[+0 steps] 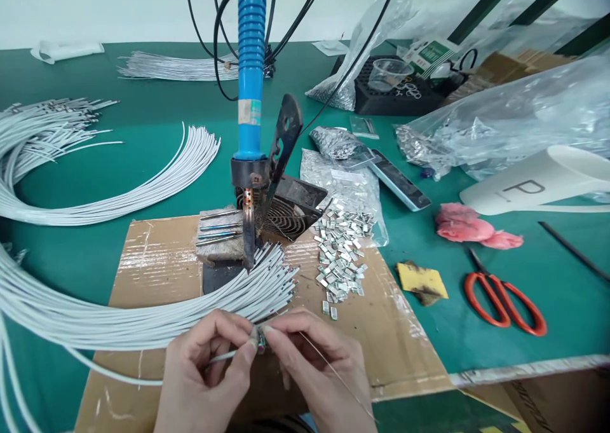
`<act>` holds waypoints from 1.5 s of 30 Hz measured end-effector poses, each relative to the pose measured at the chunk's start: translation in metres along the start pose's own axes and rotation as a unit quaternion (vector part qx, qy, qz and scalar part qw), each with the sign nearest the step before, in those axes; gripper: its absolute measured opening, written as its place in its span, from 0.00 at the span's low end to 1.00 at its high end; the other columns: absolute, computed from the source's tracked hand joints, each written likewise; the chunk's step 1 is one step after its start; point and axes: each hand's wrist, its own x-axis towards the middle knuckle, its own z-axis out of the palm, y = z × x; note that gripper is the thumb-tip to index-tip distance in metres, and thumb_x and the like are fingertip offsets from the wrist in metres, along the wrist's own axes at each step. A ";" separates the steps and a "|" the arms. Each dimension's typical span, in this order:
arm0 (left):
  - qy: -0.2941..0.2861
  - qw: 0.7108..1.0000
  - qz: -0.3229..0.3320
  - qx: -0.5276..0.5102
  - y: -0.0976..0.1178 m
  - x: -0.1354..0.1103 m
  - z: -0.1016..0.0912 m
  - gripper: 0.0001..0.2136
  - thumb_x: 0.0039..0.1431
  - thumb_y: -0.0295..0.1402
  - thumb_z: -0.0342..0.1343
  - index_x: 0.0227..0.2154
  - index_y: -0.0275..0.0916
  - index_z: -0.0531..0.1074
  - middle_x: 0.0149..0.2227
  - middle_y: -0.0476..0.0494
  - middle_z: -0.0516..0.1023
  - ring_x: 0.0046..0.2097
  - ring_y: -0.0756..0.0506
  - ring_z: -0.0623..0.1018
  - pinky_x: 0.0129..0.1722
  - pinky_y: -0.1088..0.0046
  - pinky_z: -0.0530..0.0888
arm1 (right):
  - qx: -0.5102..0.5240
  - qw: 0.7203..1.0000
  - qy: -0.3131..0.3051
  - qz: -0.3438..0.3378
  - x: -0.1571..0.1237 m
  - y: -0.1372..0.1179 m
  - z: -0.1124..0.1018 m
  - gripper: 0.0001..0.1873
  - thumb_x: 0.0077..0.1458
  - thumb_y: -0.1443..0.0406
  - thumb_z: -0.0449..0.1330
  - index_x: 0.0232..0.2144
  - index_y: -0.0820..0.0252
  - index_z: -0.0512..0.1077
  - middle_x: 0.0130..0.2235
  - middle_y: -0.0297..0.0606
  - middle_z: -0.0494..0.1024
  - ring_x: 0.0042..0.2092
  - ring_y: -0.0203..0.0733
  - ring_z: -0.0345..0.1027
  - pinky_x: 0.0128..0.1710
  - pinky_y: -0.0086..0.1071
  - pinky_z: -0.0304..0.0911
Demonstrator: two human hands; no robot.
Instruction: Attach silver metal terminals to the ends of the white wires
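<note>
My left hand point(210, 369) is closed on a white cable point(223, 357), pinching it near its end. At that end sits a small metal connector point(260, 341), partly covered by my fingertips. My right hand point(324, 363) is closed too, with thumb and forefinger against the connector from the right. A thin solder wire point(336, 374) runs through the right hand and trails down to the right. Just beyond the hands lies a bundle of white cables point(229, 312). Above its tips a blue-handled soldering iron point(251, 70) stands tip-down in a black holder.
Loose metal connectors point(340, 255) are heaped on the cardboard sheet point(395, 350), beside a plastic bag point(352, 191). To the right are a yellow sponge point(419, 280), orange-handled scissors point(505, 299) and a pink cloth point(476, 225). Another cable coil point(119, 207) lies at left.
</note>
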 end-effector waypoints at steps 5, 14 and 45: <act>0.008 1.000 -0.008 0.000 -0.001 -0.001 0.001 0.07 0.45 0.30 0.68 0.18 0.40 0.75 0.27 0.47 0.80 0.25 0.52 0.70 0.20 0.81 0.58 | -0.036 0.998 -0.013 -0.046 0.000 0.001 -0.003 0.05 0.52 0.65 0.71 0.24 0.53 0.84 0.24 0.33 0.77 0.24 0.33 0.63 0.22 0.24 0.58; 0.004 1.000 -0.011 0.003 0.001 -0.001 0.001 0.08 0.44 0.30 0.68 0.18 0.40 0.74 0.27 0.46 0.79 0.27 0.50 0.72 0.21 0.80 0.58 | -0.046 0.996 -0.039 -0.064 0.002 0.000 -0.007 0.06 0.53 0.66 0.71 0.25 0.54 0.85 0.25 0.34 0.78 0.25 0.35 0.66 0.23 0.26 0.61; 0.008 0.999 -0.032 -0.012 0.006 0.005 0.008 0.06 0.45 0.29 0.68 0.19 0.39 0.76 0.29 0.47 0.80 0.29 0.49 0.77 0.26 0.81 0.71 | -0.128 0.982 0.008 -0.137 0.002 0.006 -0.010 0.11 0.65 0.59 0.62 0.36 0.52 0.85 0.29 0.36 0.77 0.30 0.40 0.70 0.29 0.29 0.66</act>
